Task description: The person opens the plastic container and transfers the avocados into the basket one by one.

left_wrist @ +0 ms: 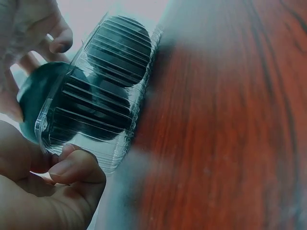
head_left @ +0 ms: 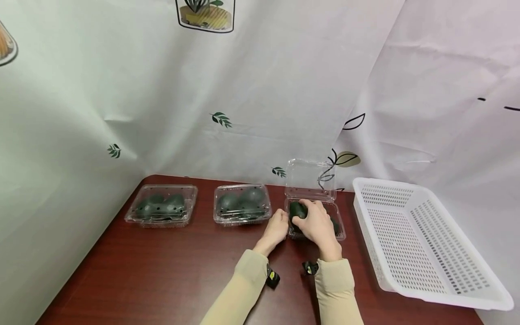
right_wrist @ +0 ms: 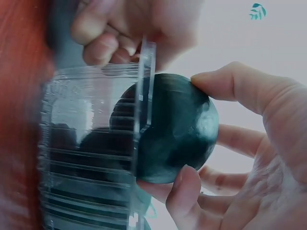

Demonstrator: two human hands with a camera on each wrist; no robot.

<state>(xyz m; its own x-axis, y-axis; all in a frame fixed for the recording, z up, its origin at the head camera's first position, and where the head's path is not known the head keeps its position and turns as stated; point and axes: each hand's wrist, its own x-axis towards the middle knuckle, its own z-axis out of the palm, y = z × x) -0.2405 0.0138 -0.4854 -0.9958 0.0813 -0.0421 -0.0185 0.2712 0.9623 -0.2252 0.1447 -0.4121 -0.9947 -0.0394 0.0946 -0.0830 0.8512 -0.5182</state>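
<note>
My right hand (head_left: 318, 223) grips a dark green avocado (head_left: 298, 210) between thumb and fingers. The avocado sits partly below the rim of an open clear plastic clamshell box (head_left: 341, 227), whose lid (head_left: 310, 179) stands raised at the back. Several more avocados (left_wrist: 120, 50) show through the ribbed wall in the left wrist view. With thumb and curled fingers, my left hand (head_left: 277, 228) pinches the box's left rim. In the right wrist view, the held avocado (right_wrist: 180, 129) sticks out past the rim, thumb and fingertips on its sides.
Two closed clear boxes of avocados stand to the left, one in the middle (head_left: 242, 205) and one at the far left (head_left: 162, 205). A large white perforated basket (head_left: 383, 266) stands on the right. Behind the red-brown table (head_left: 174, 271) hangs a white printed sheet (head_left: 260, 90).
</note>
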